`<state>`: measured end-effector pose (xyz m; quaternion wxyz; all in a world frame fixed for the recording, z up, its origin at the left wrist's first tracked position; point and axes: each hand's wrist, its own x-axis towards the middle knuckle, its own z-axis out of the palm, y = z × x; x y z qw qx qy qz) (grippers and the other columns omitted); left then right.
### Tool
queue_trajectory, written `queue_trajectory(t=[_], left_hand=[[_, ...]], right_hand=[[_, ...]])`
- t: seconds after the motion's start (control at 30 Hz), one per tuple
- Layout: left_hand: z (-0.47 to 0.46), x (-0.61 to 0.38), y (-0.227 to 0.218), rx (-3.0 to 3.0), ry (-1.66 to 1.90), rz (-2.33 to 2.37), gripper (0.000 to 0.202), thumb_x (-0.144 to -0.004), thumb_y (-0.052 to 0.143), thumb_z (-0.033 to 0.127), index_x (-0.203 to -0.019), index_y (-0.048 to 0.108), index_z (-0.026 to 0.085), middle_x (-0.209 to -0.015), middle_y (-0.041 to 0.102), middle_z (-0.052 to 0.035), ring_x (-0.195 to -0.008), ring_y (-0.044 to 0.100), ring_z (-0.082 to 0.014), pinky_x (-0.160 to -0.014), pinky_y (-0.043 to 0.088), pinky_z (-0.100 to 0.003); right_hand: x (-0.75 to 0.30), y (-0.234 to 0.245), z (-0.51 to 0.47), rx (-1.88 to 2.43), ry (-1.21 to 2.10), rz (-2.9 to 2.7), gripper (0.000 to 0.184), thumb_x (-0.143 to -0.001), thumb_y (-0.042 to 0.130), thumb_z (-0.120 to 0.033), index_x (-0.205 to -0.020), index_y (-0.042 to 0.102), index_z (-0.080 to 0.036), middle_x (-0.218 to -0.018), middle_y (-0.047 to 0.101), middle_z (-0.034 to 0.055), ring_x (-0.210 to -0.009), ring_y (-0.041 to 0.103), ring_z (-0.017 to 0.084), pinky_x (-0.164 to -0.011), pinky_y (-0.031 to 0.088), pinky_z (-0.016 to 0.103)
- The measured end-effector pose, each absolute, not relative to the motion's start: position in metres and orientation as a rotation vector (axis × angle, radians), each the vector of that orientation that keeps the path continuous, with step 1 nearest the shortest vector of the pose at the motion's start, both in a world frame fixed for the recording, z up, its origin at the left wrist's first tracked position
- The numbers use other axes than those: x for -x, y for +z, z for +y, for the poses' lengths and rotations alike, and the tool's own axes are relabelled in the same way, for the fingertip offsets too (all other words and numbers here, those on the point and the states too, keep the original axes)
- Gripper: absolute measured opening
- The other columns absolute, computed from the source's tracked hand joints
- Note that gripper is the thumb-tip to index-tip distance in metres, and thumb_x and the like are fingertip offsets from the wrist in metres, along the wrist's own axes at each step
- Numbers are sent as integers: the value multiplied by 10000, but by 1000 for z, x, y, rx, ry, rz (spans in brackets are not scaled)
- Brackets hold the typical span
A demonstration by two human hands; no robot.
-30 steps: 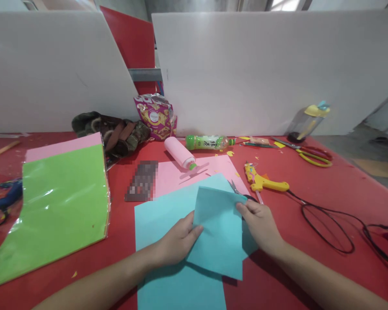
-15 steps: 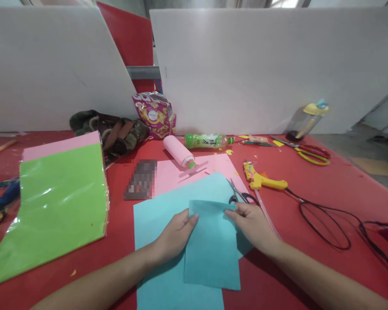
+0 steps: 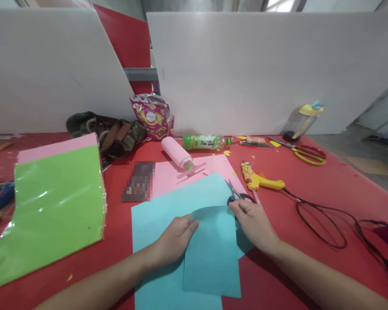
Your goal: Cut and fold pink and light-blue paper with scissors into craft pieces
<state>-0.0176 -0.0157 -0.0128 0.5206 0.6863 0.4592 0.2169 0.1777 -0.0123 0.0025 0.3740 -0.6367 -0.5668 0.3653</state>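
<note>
A small light-blue paper piece (image 3: 211, 254) lies over a larger light-blue sheet (image 3: 155, 215) on the red table (image 3: 310, 224). My left hand (image 3: 174, 239) pinches the piece's upper left corner. My right hand (image 3: 254, 224) pinches its upper right corner, and the top edge bows up slightly between them. Small black-handled scissors (image 3: 236, 194) lie just beyond my right fingers. A pink sheet (image 3: 171, 174) sits under the blue sheet's far edge.
A wrapped stack of green and pink paper (image 3: 54, 206) lies at left. A yellow glue gun (image 3: 258, 181) with black cord (image 3: 323, 219) is at right. Pink tube (image 3: 176, 153), green bottle (image 3: 205, 141), snack bag (image 3: 151, 116), red-yellow scissors (image 3: 305, 153) and a water bottle (image 3: 302, 122) line the white boards.
The small blue piece turned from tilted to nearly square with me and moved slightly nearer. Both hands kept hold of its upper corners; its top edge now curls up.
</note>
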Motion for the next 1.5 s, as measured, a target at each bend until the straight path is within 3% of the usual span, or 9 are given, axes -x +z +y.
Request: queue_trajectory(t=[0.2,0.3,0.4,0.57,0.77,0.9,1.03,1.33,1.5], left_hand=[[-19,16,-10,-1431,695,1042,294,-849,335,402,-751,490,172,-710,532,-9,-663,471,-155,-684,396,-265],[-20,16,-11,-1376,703,1066,298,-833,367,415,-694,470,172,-658,488,3,-611,429,-138,-632,383,-253],[-20,18,-11,-1390,655,1085,302,-801,426,405,-620,469,167,-572,419,22,-550,373,-120,-550,341,-236],[-16,20,-8,-1366,678,1030,246,-806,413,343,-897,539,152,-703,508,3,-634,428,-120,-592,341,-226],[-20,13,-3,-1661,407,984,211,-790,433,271,-889,554,129,-494,373,74,-463,283,-74,-446,242,-188],[-31,8,5,-1945,295,952,188,-823,402,242,-800,566,153,-615,552,26,-535,441,-85,-518,322,-190],[-39,8,3,-2248,223,973,224,-849,354,234,-763,552,174,-666,612,2,-573,524,-120,-536,349,-212],[-27,16,1,-2420,309,1089,206,-845,330,191,-750,512,172,-635,601,-4,-556,553,-144,-520,360,-233],[-4,30,10,-2355,420,1218,205,-832,339,193,-707,500,167,-613,583,-8,-552,538,-148,-528,360,-239]], right_hand=[[-177,-7,-15,1430,1150,-1433,174,-661,497,-345,-752,503,-196,-559,475,-38,-516,455,118,-511,384,235],[-178,-8,-16,1458,1082,-1553,151,-693,483,-337,-635,459,-200,-523,414,-46,-508,420,113,-497,357,230],[-180,-5,-15,1568,951,-1627,271,-744,397,-348,-520,344,-204,-497,308,-53,-472,328,97,-447,291,219],[-180,-5,-14,1549,939,-1790,322,-768,364,-349,-497,274,-202,-497,275,-52,-468,305,87,-441,265,207],[-175,-10,-26,1264,895,-2276,323,-810,432,-295,-524,496,-160,-455,437,-38,-445,391,78,-462,271,200],[-172,-14,-35,1050,676,-2488,459,-867,348,-396,-547,567,-151,-441,534,4,-404,419,86,-448,264,221],[-170,-16,-39,969,580,-2527,606,-853,239,-533,-528,578,-150,-417,555,30,-378,430,94,-431,258,231],[-172,-6,-29,1209,898,-2354,415,-780,510,-434,-502,586,-135,-427,533,-14,-404,413,61,-425,284,173],[-182,-4,-16,1335,879,-2284,381,-757,554,-382,-464,529,-140,-404,435,-47,-403,358,56,-416,259,178]])
